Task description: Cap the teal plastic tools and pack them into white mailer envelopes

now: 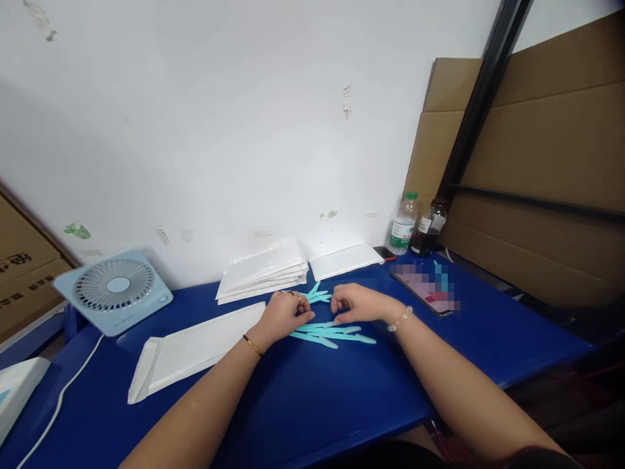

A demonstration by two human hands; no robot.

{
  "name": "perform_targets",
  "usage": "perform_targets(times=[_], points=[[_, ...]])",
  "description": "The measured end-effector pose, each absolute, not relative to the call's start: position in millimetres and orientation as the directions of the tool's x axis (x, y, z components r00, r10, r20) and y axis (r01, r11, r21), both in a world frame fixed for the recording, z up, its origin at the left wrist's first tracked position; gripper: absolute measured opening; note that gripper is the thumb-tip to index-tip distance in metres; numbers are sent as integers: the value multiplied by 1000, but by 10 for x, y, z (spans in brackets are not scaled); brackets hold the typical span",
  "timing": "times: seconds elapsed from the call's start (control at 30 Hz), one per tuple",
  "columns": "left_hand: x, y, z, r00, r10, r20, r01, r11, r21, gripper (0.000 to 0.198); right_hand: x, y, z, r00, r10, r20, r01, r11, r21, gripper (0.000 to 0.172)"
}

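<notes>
Work looks partway, sorting or laying-out stage as a judgement: turquoise strips sit loose at center frame, in two bunches on the blue table, none visibly inside a packet. Upper bunch fans out just beyond the left hand; lower bunch spreads below it, tips toward center-right. Left fingers curled, thumb near index, over the strips' left ends; can't tell if they grip any. Right hand at center-right, fingers bent, thumb down by the lower bunch; contact or pinch unclear. Done so far: strips are out, roughly split in two groups. Left: both groups are uneven and splayed, so tidying seems unfinished. Long white packet lies left of center beside the left forearm, no hand gripping it; can't tell if it's filled. White packet stack at middle, against the wall, plus a flat white packet to its right, both untouched by the hands. Contents of these not visible.
</notes>
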State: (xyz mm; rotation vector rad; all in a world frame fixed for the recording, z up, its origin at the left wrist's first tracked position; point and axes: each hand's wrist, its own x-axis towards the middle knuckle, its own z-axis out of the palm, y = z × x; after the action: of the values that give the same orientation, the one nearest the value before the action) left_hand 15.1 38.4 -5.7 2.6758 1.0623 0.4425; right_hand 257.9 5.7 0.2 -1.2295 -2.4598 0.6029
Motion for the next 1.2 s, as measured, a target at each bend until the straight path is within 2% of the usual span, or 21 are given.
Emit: perform_targets(times=[0.17,0.3,0.47,0.63,0.73,0.83,0.9,1.0,1.07,1.2], points=[[134,388,-72,790,606,94,534,-754,382,23,2399,54,-62,-609,789,81,715,591,-373,1],[142,412,-92,768,632,99,565,-743,360,16,2388,85,-88,-593,797,119,731,594,-336,3],[196,376,-47,735,654,178,601,-750,276,18,2450,109,-44,-590,793,152,716,601,-356,8],[140,432,-57,641,731,233,707,-681,189,17,2720,148,33,-431,890,152,806,455,-379,6],[104,469,-87,597,756,267,737,-649,188,17,2842,130,79,-365,923,126,826,383,-414,8],[117,440,-76,607,736,301,701,-674,235,19,2834,56,127,-464,883,64,749,430,-504,12],[142,394,-50,670,695,260,634,-718,286,18,2773,5,141,-560,828,-38,708,454,-541,15],[177,332,-19,779,607,158,532,-773,345,21,2664,-23,107,-587,796,-147,734,448,-510,18],[190,315,-20,818,564,115,498,-794,349,23,2604,-7,62,-569,811,-135,759,455,-465,16],[204,329,-55,822,562,99,510,-801,313,17,2533,44,-1,-554,832,-24,772,503,-388,9]])
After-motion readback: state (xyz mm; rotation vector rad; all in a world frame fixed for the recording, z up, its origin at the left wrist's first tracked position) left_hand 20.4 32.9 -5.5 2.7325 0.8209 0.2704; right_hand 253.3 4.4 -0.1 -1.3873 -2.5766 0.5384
